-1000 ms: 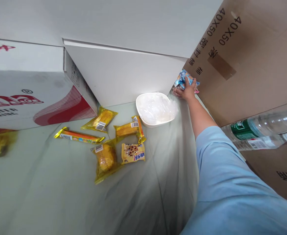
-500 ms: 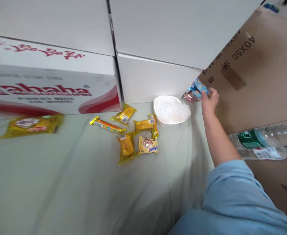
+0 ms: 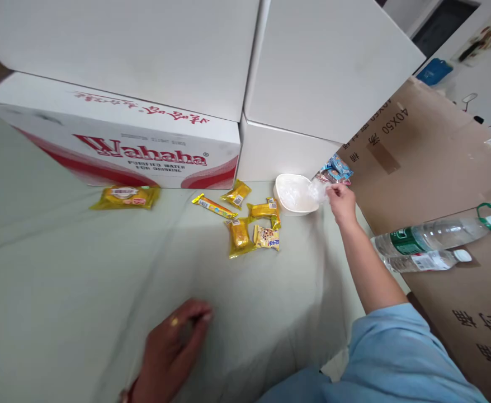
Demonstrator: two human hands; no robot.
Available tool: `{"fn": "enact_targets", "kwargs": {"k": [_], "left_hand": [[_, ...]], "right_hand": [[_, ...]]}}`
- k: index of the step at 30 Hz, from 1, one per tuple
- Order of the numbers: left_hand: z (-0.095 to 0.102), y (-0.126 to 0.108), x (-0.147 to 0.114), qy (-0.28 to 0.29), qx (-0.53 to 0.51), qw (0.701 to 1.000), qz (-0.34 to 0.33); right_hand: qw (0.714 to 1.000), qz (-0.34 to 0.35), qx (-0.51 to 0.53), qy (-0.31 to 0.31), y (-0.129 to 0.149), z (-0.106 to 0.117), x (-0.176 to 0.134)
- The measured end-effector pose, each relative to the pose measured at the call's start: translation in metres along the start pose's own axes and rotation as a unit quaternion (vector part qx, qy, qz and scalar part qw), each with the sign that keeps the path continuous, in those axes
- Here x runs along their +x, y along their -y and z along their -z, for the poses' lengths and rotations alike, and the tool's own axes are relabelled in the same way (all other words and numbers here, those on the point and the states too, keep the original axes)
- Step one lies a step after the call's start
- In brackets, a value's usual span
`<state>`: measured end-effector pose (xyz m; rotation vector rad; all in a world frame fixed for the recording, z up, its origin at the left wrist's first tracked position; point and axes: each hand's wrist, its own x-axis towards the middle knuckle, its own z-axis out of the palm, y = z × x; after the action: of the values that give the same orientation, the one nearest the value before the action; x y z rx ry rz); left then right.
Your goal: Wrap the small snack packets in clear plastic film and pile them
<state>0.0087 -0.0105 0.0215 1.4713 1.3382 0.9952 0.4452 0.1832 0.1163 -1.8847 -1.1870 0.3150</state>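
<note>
Pale sheet spreads under both hands, prob. laid as a cover. Beyond my R hand, white boxes stand like a wall; the lower ones look to carry the upper. Brown cardboard closes off the side to its R. The Wahaha purified water carton sits far L of my R hand, straight out past my L hand, long side facing me.

R of my R hand and a bit nearer me, a big green-label bottle w/ a green carry loop and a smaller white-cap bottle lie side by side, prob. flat so neither tips.

The white bowl is just L of my R fingertips, upright, by the white box behind it, which prob. helps stop it sliding. L of that, well out past my L hand: a loose group of yellow-wrapped snack packs, a stick-shaped pack and a small cookie packet; one more yellow pack lies apart by the carton. Blue snack packets sit just beyond my R hand, tucked in the corner.

R thumb + fingers are pinched on clear plastic film at the bowl's R rim; prob. a tip grip b/c it's thin. L hand is off the snacks, fingers curled, thumb and forefinger tips about meeting; can't tell if anything's btwn them.
</note>
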Motion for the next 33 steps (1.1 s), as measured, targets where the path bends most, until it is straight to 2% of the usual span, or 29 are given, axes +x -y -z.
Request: {"fn": "enact_targets", "kwargs": {"k": [2, 3, 4, 6, 7, 10, 12, 13, 16, 19, 21, 23, 25, 26, 27, 29, 31, 33], "left_hand": [[-0.024, -0.002, 0.024, -0.003, -0.089, 0.996, 0.005], [-0.035, -0.003, 0.034, 0.002, -0.132, 0.991, 0.019], [-0.043, -0.003, 0.042, 0.009, -0.168, 0.985, 0.028], [-0.053, -0.002, 0.052, 0.024, -0.247, 0.967, 0.051], [-0.054, -0.001, 0.054, 0.026, -0.290, 0.955, 0.059], [-0.050, 0.006, 0.057, 0.023, -0.392, 0.917, 0.075], [-0.043, 0.011, 0.058, 0.027, -0.411, 0.907, 0.082], [-0.040, 0.013, 0.059, 0.028, -0.409, 0.908, 0.091], [-0.032, 0.017, 0.063, 0.009, -0.407, 0.903, 0.139], [-0.028, 0.014, 0.066, -0.009, -0.426, 0.887, 0.178], [-0.026, 0.011, 0.068, -0.008, -0.422, 0.887, 0.186], [-0.025, 0.008, 0.068, -0.016, -0.422, 0.888, 0.181], [-0.025, 0.007, 0.067, -0.016, -0.448, 0.878, 0.171], [-0.025, 0.006, 0.066, -0.007, -0.465, 0.870, 0.165], [-0.025, 0.006, 0.065, 0.009, -0.478, 0.864, 0.160], [-0.026, 0.006, 0.064, 0.052, -0.474, 0.865, 0.157], [-0.027, 0.007, 0.063, 0.078, -0.440, 0.878, 0.172], [-0.027, 0.007, 0.064, 0.091, -0.410, 0.885, 0.202]], "right_hand": [[0.991, 0.100, -0.010, -0.092, 0.017, 0.003, -0.030], [0.987, 0.124, 0.005, -0.106, 0.024, 0.001, -0.050], [0.988, 0.123, 0.040, -0.086, 0.031, -0.003, -0.073], [0.985, 0.086, 0.151, 0.016, 0.041, -0.020, -0.124], [0.973, 0.053, 0.208, 0.082, 0.045, -0.031, -0.151], [0.906, -0.063, 0.330, 0.258, 0.052, -0.068, -0.222], [0.859, -0.125, 0.377, 0.324, 0.054, -0.090, -0.251], [0.843, -0.148, 0.395, 0.333, 0.053, -0.099, -0.260], [0.832, -0.184, 0.434, 0.292, 0.047, -0.119, -0.265], [0.863, -0.160, 0.410, 0.247, 0.036, -0.121, -0.256], [0.908, -0.080, 0.342, 0.230, 0.031, -0.114, -0.251], [0.942, 0.043, 0.250, 0.221, 0.030, -0.105, -0.248], [0.946, 0.149, 0.181, 0.224, 0.031, -0.098, -0.248], [0.943, 0.177, 0.169, 0.224, 0.032, -0.097, -0.248], [0.943, 0.184, 0.168, 0.221, 0.032, -0.097, -0.250], [0.947, 0.151, 0.191, 0.210, 0.030, -0.100, -0.253], [0.948, 0.087, 0.227, 0.208, 0.027, -0.105, -0.259], [0.935, 0.013, 0.282, 0.213, 0.025, -0.110, -0.263]]}}
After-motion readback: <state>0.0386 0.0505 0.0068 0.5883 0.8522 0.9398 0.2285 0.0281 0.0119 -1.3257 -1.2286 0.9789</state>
